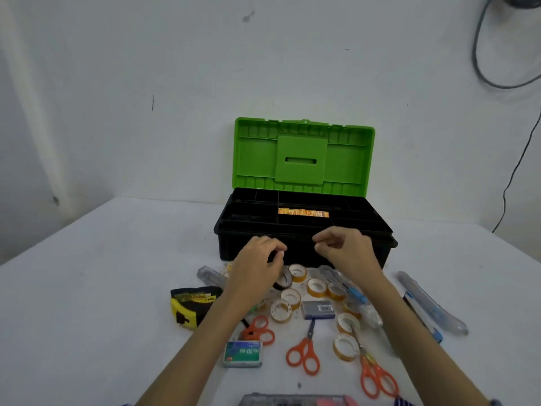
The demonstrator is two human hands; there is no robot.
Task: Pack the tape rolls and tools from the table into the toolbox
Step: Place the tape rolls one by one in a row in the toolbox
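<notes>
Near the scissors [304, 351] and tape rolls [316, 287] scattered on the surface [87, 288], the left hand [257, 265] grips a black roll [283, 280], the right hand [345, 247] hovers loosely curled and empty, so the roll should be lifted clear into a free compartment of the open toolbox [304, 230].

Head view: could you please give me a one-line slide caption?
Left hand grips a black tape roll before the open toolbox; right hand holds nothing.

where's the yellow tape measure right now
In the head view the yellow tape measure lies on the table, left of the left forearm and the tape rolls, ahead-left of the green staple box.
</notes>
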